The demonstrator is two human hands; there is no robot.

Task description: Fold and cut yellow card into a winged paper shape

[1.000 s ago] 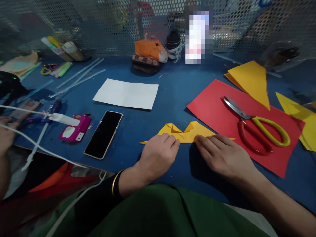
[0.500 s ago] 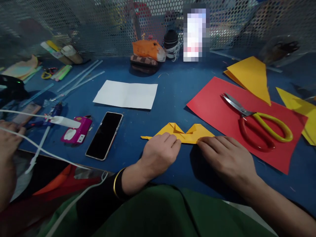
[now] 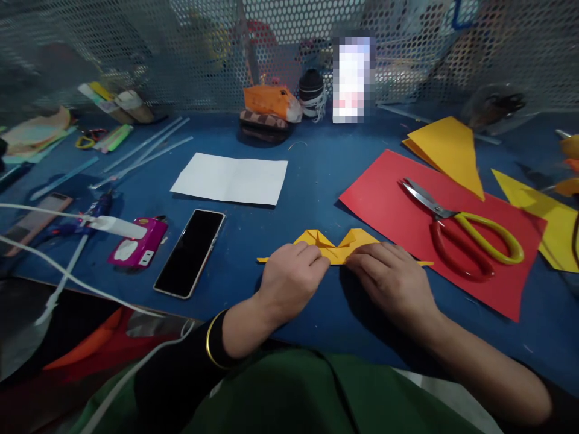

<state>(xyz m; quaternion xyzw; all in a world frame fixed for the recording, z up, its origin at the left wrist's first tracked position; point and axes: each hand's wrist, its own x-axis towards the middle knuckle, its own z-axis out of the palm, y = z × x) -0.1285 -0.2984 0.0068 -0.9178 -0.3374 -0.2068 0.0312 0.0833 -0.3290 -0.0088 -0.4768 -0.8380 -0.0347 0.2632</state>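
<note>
A folded yellow-orange paper [image 3: 335, 256] lies on the blue table in front of me, with two raised folds and a notch between them. My left hand [image 3: 292, 277] is closed over its left part, fingers curled down at the lower edge. On the right part, my right hand [image 3: 393, 280] presses with its fingers together, the fingertips near the middle of the lower edge. Thin pointed ends of the paper stick out beyond both hands. My thumbs are mostly hidden.
Scissors [image 3: 456, 220] lie on a red sheet [image 3: 380, 193] at right, by a folded yellow sheet [image 3: 452, 154]. White paper [image 3: 233, 178], a phone [image 3: 190, 253], a magenta power adapter [image 3: 140, 244] and a glue gun [image 3: 97, 208] are leftward. A cable [image 3: 67, 265] crosses the front left.
My right hand has slid left along the paper towards the middle, uncovering its right pointed end. My left hand stays nearly in place. Another person's hand at the far left has left the view.
</note>
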